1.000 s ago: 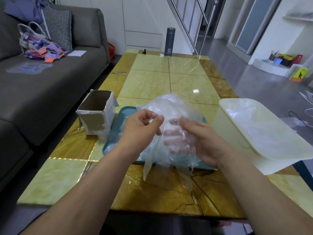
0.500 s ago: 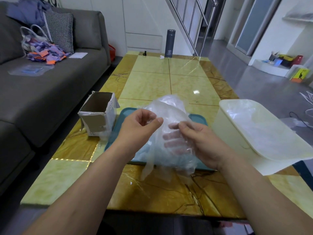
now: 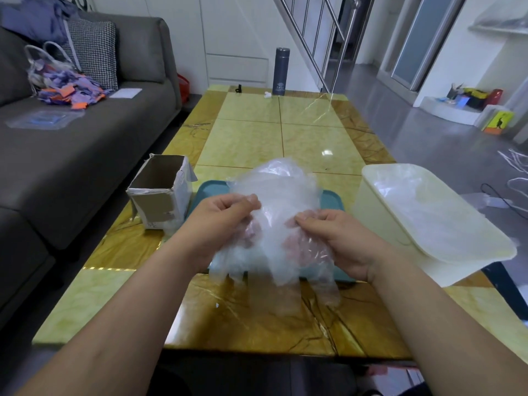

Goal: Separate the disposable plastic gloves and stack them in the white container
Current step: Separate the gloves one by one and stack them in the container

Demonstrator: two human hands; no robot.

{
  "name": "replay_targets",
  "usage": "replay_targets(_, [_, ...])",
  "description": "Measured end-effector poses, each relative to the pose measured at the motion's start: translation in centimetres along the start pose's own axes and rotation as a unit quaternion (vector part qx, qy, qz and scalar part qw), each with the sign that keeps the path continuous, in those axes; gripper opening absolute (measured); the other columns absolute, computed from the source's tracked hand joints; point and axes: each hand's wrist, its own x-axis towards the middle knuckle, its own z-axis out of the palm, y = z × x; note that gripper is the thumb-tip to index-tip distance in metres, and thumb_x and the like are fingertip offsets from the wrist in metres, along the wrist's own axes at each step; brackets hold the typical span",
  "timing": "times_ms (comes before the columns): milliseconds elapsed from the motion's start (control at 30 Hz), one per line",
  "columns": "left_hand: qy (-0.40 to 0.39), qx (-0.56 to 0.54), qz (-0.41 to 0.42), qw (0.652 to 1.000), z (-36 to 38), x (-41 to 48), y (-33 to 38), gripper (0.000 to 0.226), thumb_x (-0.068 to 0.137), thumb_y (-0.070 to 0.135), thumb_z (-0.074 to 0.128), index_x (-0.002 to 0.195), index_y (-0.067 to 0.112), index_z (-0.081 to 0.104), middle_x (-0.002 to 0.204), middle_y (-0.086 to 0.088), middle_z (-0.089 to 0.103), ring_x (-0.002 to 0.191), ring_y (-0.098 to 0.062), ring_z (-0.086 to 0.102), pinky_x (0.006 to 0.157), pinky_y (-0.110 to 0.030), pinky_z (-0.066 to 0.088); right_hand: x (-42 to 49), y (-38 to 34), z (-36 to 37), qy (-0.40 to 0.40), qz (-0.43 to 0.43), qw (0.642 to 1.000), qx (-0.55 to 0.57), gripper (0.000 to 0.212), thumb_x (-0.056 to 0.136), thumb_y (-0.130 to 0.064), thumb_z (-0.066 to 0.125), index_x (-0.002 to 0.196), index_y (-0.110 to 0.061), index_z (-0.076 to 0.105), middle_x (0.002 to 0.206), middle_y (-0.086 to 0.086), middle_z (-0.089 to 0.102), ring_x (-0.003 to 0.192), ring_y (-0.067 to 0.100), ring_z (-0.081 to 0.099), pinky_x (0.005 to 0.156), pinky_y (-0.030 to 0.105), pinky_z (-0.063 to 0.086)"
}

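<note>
A crumpled bunch of clear plastic gloves (image 3: pixel 275 190) hangs between both hands above a teal tray (image 3: pixel 331 200). My left hand (image 3: pixel 220 221) pinches the bunch at its upper left edge. My right hand (image 3: pixel 337 238) grips the right side, its fingers curled behind the film and showing pink through it. Loose glove fingers dangle past the tray's near edge. The white container (image 3: pixel 405 244) stands to the right at the table's edge, with flat clear gloves lying inside.
An open cardboard box (image 3: pixel 160 192) sits left of the tray. A dark flask (image 3: pixel 281 71) stands at the yellow table's far end (image 3: pixel 280 132). A grey sofa (image 3: pixel 71 155) with bags runs along the left. Cables lie on the floor at right.
Both hands have dropped slightly and drawn closer to the bunch's top edge. My right fingers have curled from flat behind the film into a grip.
</note>
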Motion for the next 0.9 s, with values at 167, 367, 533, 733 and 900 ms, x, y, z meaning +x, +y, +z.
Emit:
replay_targets(167, [-0.067, 0.07, -0.037, 0.995, 0.0, -1.6, 0.4, 0.034, 0.1, 0.024, 0.067, 0.118, -0.005, 0.067, 0.1, -0.021, 0.077, 0.082, -0.031, 0.075, 0.059, -0.031, 0.058, -0.9, -0.4, -0.2, 0.063, -0.002, 0.998, 0.006, 0.035, 0.103, -0.033, 0.063, 0.113, -0.001, 0.071, 0.098, 0.026, 0.076, 0.083, 0.037, 0.072, 0.072, 0.046, 0.063])
replay_targets(367, [-0.024, 0.024, -0.037, 0.999, 2.2, -2.0, 1.1, 0.03, 0.102, 0.022, 0.064, 0.119, -0.002, 0.07, 0.098, -0.019, 0.076, 0.073, -0.025, 0.074, 0.054, -0.028, 0.055, -2.6, -2.1, -0.6, 0.108, -0.008, 0.992, -0.056, 0.03, 0.102, -0.027, 0.067, 0.108, 0.002, 0.07, 0.097, 0.025, 0.076, 0.077, 0.033, 0.074, 0.063, 0.041, 0.063])
replay_targets(533, [0.019, -0.019, -0.039, 0.999, 7.3, 0.4, 3.9, 0.013, 0.102, 0.014, 0.066, 0.107, 0.004, 0.071, 0.089, -0.016, 0.07, 0.074, -0.03, 0.078, 0.053, -0.032, 0.06, -1.9, -7.0, -3.7, 0.187, -0.06, 0.97, -0.143, 0.016, 0.103, -0.025, 0.062, 0.095, -0.01, 0.064, 0.069, 0.012, 0.068, 0.047, 0.022, 0.061, 0.041, 0.025, 0.043])
replay_targets(733, [-0.034, 0.035, -0.043, 0.998, 15.6, 3.0, 5.9, 0.014, 0.1, 0.014, 0.068, 0.095, 0.002, 0.069, 0.068, -0.013, 0.068, 0.054, -0.025, 0.068, 0.071, -0.046, 0.062, -1.8, -10.5, -10.9, 0.28, -0.066, 0.916, -0.28, 0.014, 0.102, -0.018, 0.057, 0.095, -0.01, 0.066, 0.061, 0.009, 0.059, 0.032, 0.017, 0.052, 0.04, 0.024, 0.039])
replay_targets(900, [-0.045, 0.041, -0.072, 0.996, 22.4, 4.4, 5.8, 0.029, 0.1, 0.012, 0.064, 0.072, 0.003, 0.065, 0.075, -0.027, 0.068, 0.067, -0.034, 0.066, 0.09, -0.065, 0.054, -3.5, -10.9, -16.0, 0.324, -0.025, 0.884, -0.335, 0.021, 0.101, -0.014, 0.054, 0.082, -0.008, 0.06, 0.06, 0.013, 0.054, 0.026, 0.013, 0.049, 0.032, 0.017, 0.032])
